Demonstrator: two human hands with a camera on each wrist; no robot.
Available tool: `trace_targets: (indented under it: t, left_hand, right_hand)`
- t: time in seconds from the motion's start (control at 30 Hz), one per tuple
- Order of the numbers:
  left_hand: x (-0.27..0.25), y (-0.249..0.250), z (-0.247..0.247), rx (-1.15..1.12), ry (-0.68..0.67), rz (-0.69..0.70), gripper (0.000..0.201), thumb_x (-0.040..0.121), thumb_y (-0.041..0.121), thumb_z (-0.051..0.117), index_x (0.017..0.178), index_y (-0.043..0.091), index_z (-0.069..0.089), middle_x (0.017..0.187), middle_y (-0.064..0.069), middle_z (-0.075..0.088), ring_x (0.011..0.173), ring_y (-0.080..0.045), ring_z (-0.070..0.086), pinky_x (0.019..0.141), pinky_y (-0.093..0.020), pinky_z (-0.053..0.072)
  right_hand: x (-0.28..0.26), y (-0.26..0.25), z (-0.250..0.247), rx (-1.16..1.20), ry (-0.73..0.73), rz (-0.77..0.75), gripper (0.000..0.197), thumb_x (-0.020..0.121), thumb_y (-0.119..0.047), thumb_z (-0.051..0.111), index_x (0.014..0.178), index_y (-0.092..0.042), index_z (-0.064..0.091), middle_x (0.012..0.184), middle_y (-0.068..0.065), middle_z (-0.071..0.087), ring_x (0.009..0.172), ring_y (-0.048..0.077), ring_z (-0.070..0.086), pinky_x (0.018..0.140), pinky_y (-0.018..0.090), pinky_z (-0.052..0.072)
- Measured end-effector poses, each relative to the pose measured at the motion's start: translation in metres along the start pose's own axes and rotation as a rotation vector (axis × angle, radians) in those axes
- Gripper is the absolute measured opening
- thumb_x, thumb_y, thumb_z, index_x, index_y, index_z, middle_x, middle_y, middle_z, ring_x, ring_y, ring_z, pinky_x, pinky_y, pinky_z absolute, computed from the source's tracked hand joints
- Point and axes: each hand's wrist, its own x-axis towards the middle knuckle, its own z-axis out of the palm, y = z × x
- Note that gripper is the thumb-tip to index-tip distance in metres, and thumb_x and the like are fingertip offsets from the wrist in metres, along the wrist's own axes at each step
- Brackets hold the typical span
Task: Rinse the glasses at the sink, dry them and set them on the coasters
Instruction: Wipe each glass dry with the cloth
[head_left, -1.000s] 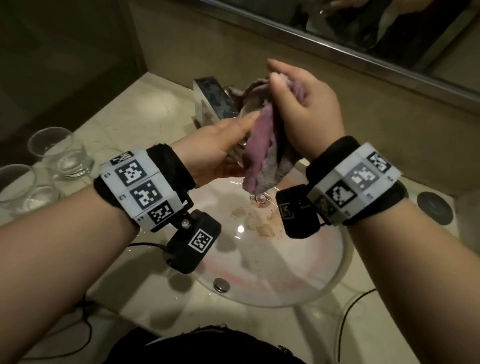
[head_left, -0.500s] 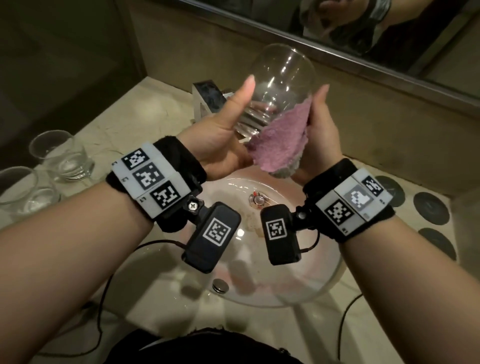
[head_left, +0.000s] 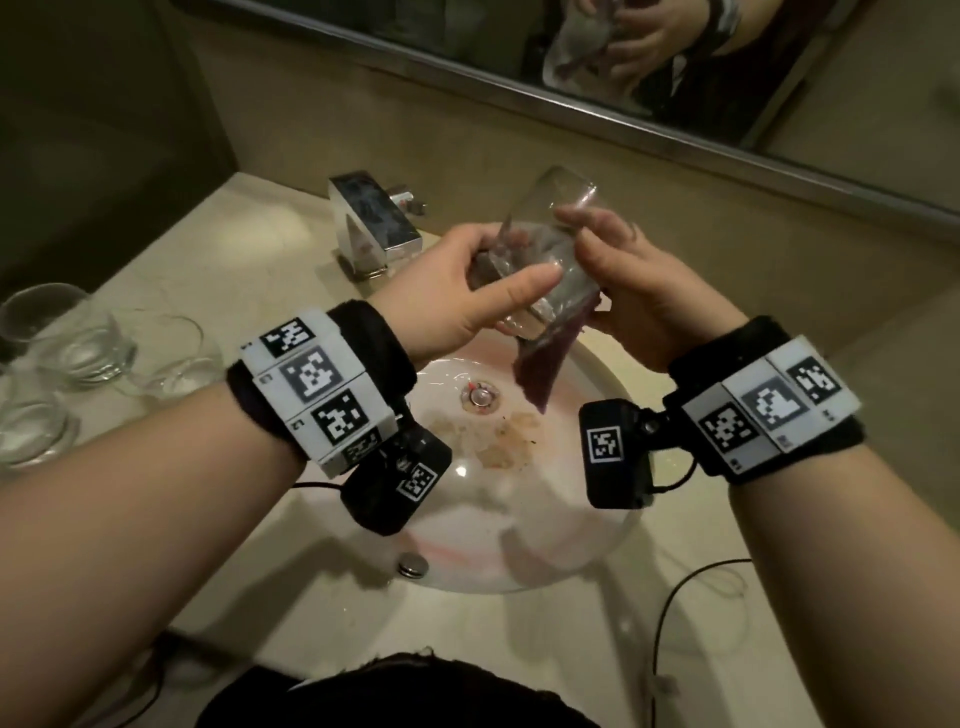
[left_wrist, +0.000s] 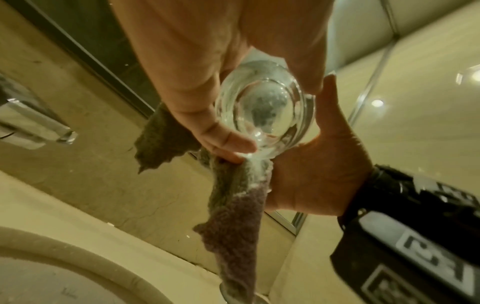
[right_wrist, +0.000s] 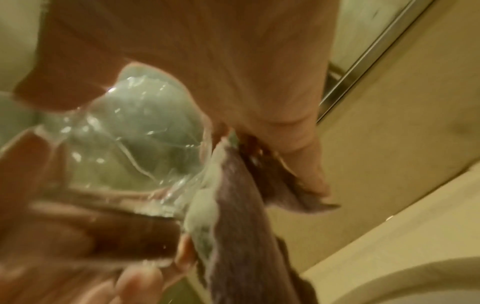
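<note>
Above the round white sink basin (head_left: 571, 551), you are holding a clear drinking glass (head_left: 540, 260) tilted, its thick base toward you and its open mouth pointing up and away toward the wall. Your left hand (head_left: 457, 291) is gripping the lower part of the glass, thumb lying across the near side and fingers (left_wrist: 223, 139) curling round the far side. Your right hand (head_left: 639, 291) is closing on the other side of the glass, fingers (head_left: 587, 218) reaching over its upper wall, and it is pressing a purple fluffy cloth (head_left: 540, 364) against the glass. One end of the cloth is hanging down below your hands over the basin; the left wrist view is showing another corner sticking out behind your left fingers.

A square chrome tap (head_left: 371, 223) is standing on the beige stone bench (head_left: 244, 244) just behind the basin. At the left of the bench, three more clear short glasses (head_left: 78, 343) are standing upright close together, well apart from your hands. A mirror (head_left: 623, 67) is running along the wall above.
</note>
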Motion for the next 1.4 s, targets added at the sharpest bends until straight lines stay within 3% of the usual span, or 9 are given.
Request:
trace_targets:
  t: [0.13,0.27,0.37,0.5,0.6,0.83,1.0,1.13,1.4]
  left_hand:
    - [-0.003,0.000,0.019,0.084,-0.032,0.047,0.071,0.063,0.041,0.075,0.124,0.020,0.048,0.114,0.009,0.059,0.101,-0.008,0.063,0.092,-0.031,0.051]
    - [-0.007,0.003,0.047,-0.395,-0.087,-0.109,0.056,0.070,0.024,0.073,0.120,0.011,0.051,0.102,-0.001,0.066,0.092,-0.015,0.068,0.083,-0.029,0.056]
    - [-0.011,0.007,0.065,-0.629,-0.079,-0.288,0.038,0.088,0.031,0.058,0.117,0.007,0.055,0.100,-0.010,0.067,0.088,-0.024,0.069,0.071,-0.029,0.058]
    - [-0.013,0.004,0.084,-0.782,-0.158,-0.365,0.033,0.096,0.037,0.042,0.095,0.007,0.056,0.075,-0.002,0.052,0.057,-0.008,0.044,0.045,-0.015,0.032]
    - [-0.014,0.001,0.097,-0.915,-0.151,-0.434,0.031,0.095,0.040,0.042,0.083,0.012,0.049,0.066,0.003,0.041,0.047,-0.006,0.032,0.045,-0.016,0.018]
    - [-0.021,-0.005,0.114,-0.984,-0.143,-0.403,0.021,0.081,0.037,0.052,0.078,0.016,0.050,0.063,0.006,0.040,0.042,-0.003,0.030,0.045,-0.014,0.013]
    - [-0.027,-0.009,0.129,-0.841,-0.116,-0.331,0.015,0.081,0.029,0.055,0.075,0.017,0.048,0.060,0.007,0.047,0.046,-0.003,0.030,0.044,-0.013,0.017]
    - [-0.031,-0.020,0.144,-0.666,-0.066,-0.293,0.018,0.094,0.020,0.049,0.077,0.016,0.048,0.061,0.007,0.047,0.047,-0.004,0.033,0.041,-0.013,0.023]
    - [-0.042,-0.034,0.161,-0.269,0.009,-0.257,0.013,0.089,0.006,0.058,0.089,0.018,0.054,0.073,0.001,0.049,0.045,-0.002,0.041,0.042,-0.012,0.033]
  right_hand:
    - [-0.029,-0.008,-0.019,-0.221,0.092,-0.061,0.073,0.050,-0.046,0.083,0.115,-0.030,0.054,0.122,-0.004,0.057,0.115,0.011,0.055,0.096,0.032,0.045]
    - [-0.059,-0.008,-0.025,-0.352,0.361,-0.195,0.081,0.042,-0.054,0.082,0.112,-0.027,0.052,0.118,-0.005,0.058,0.112,0.011,0.057,0.100,0.040,0.046]
    - [-0.077,0.000,-0.033,-0.296,0.538,-0.279,0.079,0.048,-0.048,0.082,0.115,-0.025,0.049,0.116,-0.006,0.058,0.110,0.012,0.058,0.098,0.039,0.048]
    - [-0.092,0.014,-0.033,-0.121,0.611,-0.317,0.071,0.054,-0.043,0.078,0.115,-0.024,0.047,0.113,-0.011,0.056,0.107,0.003,0.058,0.095,0.027,0.048]
    - [-0.100,0.026,-0.035,-0.040,0.642,-0.308,0.073,0.055,-0.042,0.077,0.118,-0.022,0.046,0.118,-0.005,0.056,0.109,0.007,0.058,0.095,0.027,0.049]
    - [-0.131,0.053,-0.069,-0.076,0.761,-0.180,0.068,0.060,-0.033,0.083,0.117,-0.025,0.049,0.116,-0.008,0.057,0.104,0.007,0.062,0.094,0.036,0.051]
    - [-0.159,0.099,-0.087,-0.339,0.859,0.013,0.081,0.062,-0.031,0.086,0.130,-0.017,0.045,0.125,-0.004,0.054,0.114,0.013,0.055,0.099,0.033,0.046]
    - [-0.180,0.138,-0.091,-0.286,0.873,0.132,0.079,0.066,-0.014,0.083,0.133,-0.012,0.041,0.127,-0.003,0.050,0.117,0.014,0.053,0.095,0.028,0.044]
    - [-0.187,0.173,-0.089,-0.306,0.896,0.223,0.080,0.068,-0.016,0.082,0.134,-0.016,0.038,0.136,0.000,0.045,0.124,0.012,0.046,0.098,0.025,0.039]
